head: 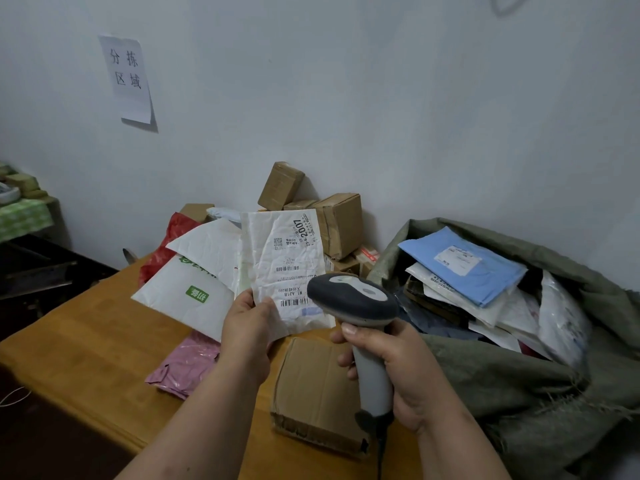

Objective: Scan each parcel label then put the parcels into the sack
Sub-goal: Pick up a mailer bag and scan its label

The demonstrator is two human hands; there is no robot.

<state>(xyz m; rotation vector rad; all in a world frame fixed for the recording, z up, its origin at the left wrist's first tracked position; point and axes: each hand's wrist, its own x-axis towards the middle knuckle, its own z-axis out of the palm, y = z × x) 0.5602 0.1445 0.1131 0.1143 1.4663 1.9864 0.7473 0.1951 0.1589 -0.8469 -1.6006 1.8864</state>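
I have one view only, from the head camera, looking forward and down over the tabletop [86, 341] toward the wall [346, 98]. It sits close above both forearms, with the sack [519, 393] at the right edge.

This is a small parcel sorting room. A printed paper sign [127, 77] taped to the bare white wall [381, 98] reads 分拣区域, meaning sorting area. Brown cardboard boxes [332, 223] are stacked against the wall at the far edge of a wooden bench [79, 341], where plastic mailer bags [187, 296] lie. At the bench's right edge a green woven sack [519, 386] gapes, stuffed with labelled parcels [464, 268].
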